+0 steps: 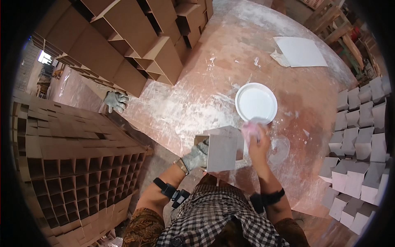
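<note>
My left hand (196,155), in a grey knit glove, reaches into the open end of a small box (221,153) with pale grey-white sides and a brown inside. The fingers are partly hidden in it, and the box is held up at the table's near edge. My bare right hand (259,146) is closed round a pink cloth or sponge (252,131), blurred by motion. It is just right of the box, at the near rim of a round white basin (256,83), which holds a whitish liquid.
An empty grey glove (116,101) lies at the table's left edge. Brown boxes (127,31) are stacked at the far left; a tall stack of open-ended brown boxes (78,164) stands nearer. Pale coated boxes (356,164) stand in rows at right. A white sheet (302,51) lies far right.
</note>
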`<state>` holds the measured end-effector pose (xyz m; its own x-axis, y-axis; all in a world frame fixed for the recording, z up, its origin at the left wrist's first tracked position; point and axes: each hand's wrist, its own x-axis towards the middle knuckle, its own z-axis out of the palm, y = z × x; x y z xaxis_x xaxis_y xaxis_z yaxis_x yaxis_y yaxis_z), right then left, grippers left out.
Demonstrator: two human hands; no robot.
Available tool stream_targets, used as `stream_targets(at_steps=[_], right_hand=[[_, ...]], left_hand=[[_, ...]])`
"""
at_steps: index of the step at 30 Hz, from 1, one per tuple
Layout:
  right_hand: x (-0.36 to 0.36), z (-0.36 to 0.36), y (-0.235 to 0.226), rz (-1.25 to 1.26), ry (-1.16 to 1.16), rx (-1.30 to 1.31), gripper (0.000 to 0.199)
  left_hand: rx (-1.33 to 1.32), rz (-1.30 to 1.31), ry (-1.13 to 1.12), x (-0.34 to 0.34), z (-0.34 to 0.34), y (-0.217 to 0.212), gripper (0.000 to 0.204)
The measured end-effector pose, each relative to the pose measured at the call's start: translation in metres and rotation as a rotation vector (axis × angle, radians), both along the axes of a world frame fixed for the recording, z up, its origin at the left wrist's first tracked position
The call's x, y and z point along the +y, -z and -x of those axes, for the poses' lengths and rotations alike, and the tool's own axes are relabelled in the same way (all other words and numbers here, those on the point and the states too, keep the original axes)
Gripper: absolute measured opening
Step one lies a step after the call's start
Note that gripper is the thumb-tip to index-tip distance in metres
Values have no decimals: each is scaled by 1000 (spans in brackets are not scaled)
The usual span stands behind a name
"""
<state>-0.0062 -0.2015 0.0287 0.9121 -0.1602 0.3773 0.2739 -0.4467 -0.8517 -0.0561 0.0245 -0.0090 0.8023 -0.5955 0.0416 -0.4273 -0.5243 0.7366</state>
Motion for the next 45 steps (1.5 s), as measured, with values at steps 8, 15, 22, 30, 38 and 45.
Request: stream_targets(at_steps=[8, 15, 22, 30, 38, 45], right_hand=[[40, 23, -23, 122, -363, -137, 28], [46, -17, -33, -77, -303, -77, 36], [64, -7, -80, 441, -540, -247, 42], [13, 91, -67, 155, -806, -47, 20], [-73, 64, -34, -1497, -146, 646, 29], [-53, 82, -11, -1620, -197, 848, 50]], left_hand=[[56, 112, -37, 1, 4, 22, 54], [77, -208, -27, -9, -3, -13, 53], [339, 40, -246, -32, -11, -30, 52], [-394, -159, -130, -25, 0, 4, 38], [120, -282, -20, 17, -28, -18, 45], [-73, -291, -152, -5, -39, -5, 43]])
